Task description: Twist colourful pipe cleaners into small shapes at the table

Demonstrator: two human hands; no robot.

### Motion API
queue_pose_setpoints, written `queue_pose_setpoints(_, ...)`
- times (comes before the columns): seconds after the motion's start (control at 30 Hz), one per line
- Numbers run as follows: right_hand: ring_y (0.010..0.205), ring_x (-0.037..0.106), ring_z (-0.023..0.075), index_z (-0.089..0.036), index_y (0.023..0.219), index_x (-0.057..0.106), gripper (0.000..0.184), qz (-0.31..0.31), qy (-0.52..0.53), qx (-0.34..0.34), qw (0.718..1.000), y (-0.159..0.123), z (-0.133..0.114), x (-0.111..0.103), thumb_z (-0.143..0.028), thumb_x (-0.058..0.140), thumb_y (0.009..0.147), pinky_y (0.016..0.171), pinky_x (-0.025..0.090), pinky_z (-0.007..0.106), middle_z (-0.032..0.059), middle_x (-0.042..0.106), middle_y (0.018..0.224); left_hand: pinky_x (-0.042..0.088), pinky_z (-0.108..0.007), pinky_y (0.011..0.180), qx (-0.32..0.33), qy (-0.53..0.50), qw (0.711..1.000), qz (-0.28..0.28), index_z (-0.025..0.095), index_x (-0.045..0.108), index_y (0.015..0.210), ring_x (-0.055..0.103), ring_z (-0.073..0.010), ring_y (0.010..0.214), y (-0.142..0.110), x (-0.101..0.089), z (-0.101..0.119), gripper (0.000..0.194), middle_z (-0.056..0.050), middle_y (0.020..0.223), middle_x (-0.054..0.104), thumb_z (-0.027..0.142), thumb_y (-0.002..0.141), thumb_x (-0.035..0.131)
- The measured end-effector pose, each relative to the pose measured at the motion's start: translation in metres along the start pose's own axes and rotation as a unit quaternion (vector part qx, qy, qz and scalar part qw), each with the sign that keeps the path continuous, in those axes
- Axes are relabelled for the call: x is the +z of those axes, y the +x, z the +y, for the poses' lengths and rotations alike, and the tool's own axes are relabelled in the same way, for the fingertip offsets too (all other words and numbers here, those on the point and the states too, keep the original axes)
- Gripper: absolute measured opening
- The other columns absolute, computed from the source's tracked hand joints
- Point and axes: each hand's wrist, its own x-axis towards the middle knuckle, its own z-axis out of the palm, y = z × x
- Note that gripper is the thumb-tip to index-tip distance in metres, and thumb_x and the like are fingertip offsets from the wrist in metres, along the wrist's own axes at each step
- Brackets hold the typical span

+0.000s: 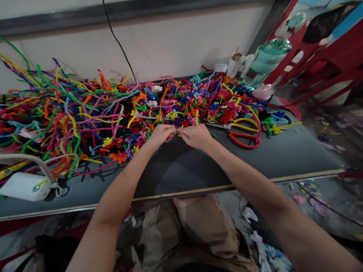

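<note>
My left hand (164, 134) and my right hand (196, 135) meet at the front edge of a heap of colourful pipe cleaners (88, 105). Both are closed, with thumbs and fingertips pinched together almost touching. Whatever lies between the fingertips is too small and hidden to name. Bits of purple and yellow fuzzy stem show just behind them. Around the hands lie many small twisted pipe-cleaner shapes (141, 133) in mixed colours. To the right of my right hand rest what look like scissors (244, 139), with big red and yellow looped handles and a silvery blade.
On the dark table (289, 148), a white device (25, 187) with a curved stem sits at the left. At the back right stand a paper cup (235, 64) and a shiny teal figure (268, 59). Red chairs (330, 63) are beyond; litter covers the floor.
</note>
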Motion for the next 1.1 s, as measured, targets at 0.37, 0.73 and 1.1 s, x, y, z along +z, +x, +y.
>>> queue_pose_setpoints(0.37,0.054,0.041,0.0087,-0.014,0.067,0.068,0.033,-0.108,0.321,0.011,0.941,0.009,0.021,0.000,-0.043,0.057,0.080,0.053,0.032,0.023,-0.0004,0.055,0.058,0.047,-0.027,0.070,0.339,0.320,0.882,0.066,0.017,0.065,0.091,0.061,-0.0170,0.080,-0.006,-0.017,-0.005,0.026,-0.008,0.083,0.069,0.022,0.097,0.041)
queue_pose_setpoints(0.73,0.050,0.037,0.0099,-0.017,0.064,0.065,0.031,0.034,0.099,0.031,0.994,-0.001,-0.012,-0.004,-0.028,0.049,0.088,0.054,0.024,0.026,-0.0001,0.048,0.051,0.037,-0.022,0.051,-0.045,-0.127,0.988,0.080,0.016,0.064,0.065,0.049,-0.0102,0.052,-0.003,-0.001,0.010,0.031,0.000,0.056,0.056,0.037,0.085,0.053)
queue_pose_setpoints(1.1,0.043,0.030,0.0057,-0.012,0.079,0.073,0.036,-0.180,0.401,0.047,0.897,0.008,0.023,-0.016,-0.047,0.063,0.079,0.044,0.021,0.022,-0.0060,0.042,0.044,0.050,-0.029,0.079,0.340,0.214,0.913,0.065,0.018,0.068,0.101,0.065,-0.0157,0.089,-0.011,-0.023,0.002,0.025,-0.008,0.092,0.072,0.029,0.097,0.046)
